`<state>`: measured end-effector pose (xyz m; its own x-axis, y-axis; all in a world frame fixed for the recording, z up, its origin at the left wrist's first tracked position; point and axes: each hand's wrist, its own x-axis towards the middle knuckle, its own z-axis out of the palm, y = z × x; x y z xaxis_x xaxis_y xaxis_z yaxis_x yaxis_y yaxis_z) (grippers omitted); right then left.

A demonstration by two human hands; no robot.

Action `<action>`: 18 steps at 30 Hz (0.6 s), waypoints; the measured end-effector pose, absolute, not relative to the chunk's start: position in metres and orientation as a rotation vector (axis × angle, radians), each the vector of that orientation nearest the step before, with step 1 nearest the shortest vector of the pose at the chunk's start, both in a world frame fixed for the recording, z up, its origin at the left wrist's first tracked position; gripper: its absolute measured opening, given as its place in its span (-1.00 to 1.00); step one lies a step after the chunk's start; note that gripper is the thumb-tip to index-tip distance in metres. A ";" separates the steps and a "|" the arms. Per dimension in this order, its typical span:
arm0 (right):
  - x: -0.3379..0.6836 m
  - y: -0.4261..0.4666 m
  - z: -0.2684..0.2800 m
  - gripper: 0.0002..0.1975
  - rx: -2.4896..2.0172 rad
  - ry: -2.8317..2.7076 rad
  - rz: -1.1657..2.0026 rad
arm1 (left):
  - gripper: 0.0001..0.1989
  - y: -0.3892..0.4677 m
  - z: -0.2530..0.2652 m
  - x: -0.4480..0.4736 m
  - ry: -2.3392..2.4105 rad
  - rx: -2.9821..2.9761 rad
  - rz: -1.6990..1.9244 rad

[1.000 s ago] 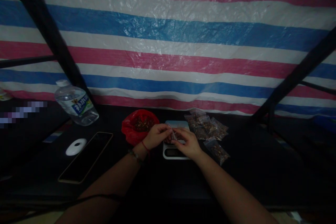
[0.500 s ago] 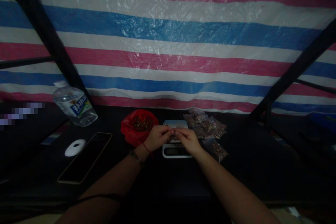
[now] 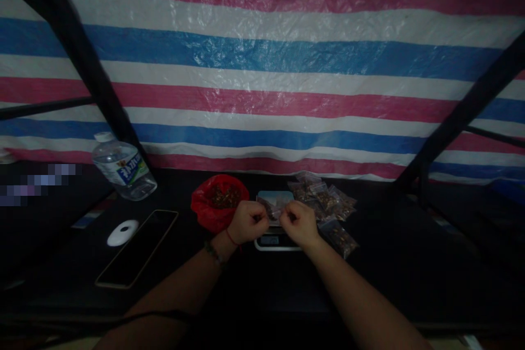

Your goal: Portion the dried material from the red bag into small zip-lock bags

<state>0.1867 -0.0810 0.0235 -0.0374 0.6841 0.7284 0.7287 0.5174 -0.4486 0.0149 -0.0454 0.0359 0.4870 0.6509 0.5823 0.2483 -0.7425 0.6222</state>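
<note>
Pinching a small clear bag [image 3: 274,210] between them, my left hand [image 3: 247,222] and right hand [image 3: 301,223] are curled into loose fists, one at each end, just above the white scale [image 3: 275,240]. Left of the left hand sits the red bag [image 3: 219,200]; right of the right hand lie filled packets [image 3: 328,202]. Farther left are a phone [image 3: 137,248] and a water bottle [image 3: 123,168].

Bare forearms; left wrist [image 3: 223,244] wears red string and beaded bracelet

Dim striped tarp wall [image 3: 262,65] behind dark table [image 3: 410,262], black poles [image 3: 82,60].
</note>
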 end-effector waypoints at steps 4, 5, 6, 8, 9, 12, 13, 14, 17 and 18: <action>0.195 -0.079 0.027 -0.73 -1.100 -1.728 0.103 | -0.80 -0.046 0.065 0.011 0.873 2.406 0.993; 0.196 -0.078 0.027 -0.73 -1.062 -1.698 0.168 | -0.81 -0.046 0.074 0.009 0.870 2.431 0.981; 0.196 -0.077 0.028 -0.75 -1.023 -1.655 0.233 | -0.82 -0.045 0.082 0.008 0.837 2.450 0.972; 0.195 -0.075 0.028 -0.86 -0.954 -1.554 0.378 | -0.83 -0.044 0.096 0.005 0.754 2.452 0.988; 0.193 -0.074 0.027 -0.87 -0.931 -1.507 0.465 | -0.83 -0.043 0.102 0.003 0.719 2.448 0.998; 0.188 -0.071 0.022 -0.53 -0.891 -1.403 0.758 | -0.83 -0.042 0.113 0.000 0.676 2.434 1.046; 0.187 -0.070 0.020 -0.47 -0.878 -1.371 0.850 | -0.83 -0.042 0.115 -0.001 0.675 2.431 1.067; 0.186 -0.069 0.018 -0.46 -0.865 -1.341 0.939 | -0.82 -0.042 0.115 -0.002 0.676 2.426 1.084; 0.185 -0.068 0.017 -0.61 -0.823 -1.269 1.178 | -0.78 -0.039 0.112 -0.005 0.670 2.374 1.134; 0.186 -0.068 0.017 -0.66 -0.809 -1.229 1.232 | -0.77 -0.037 0.109 -0.007 0.669 2.336 1.151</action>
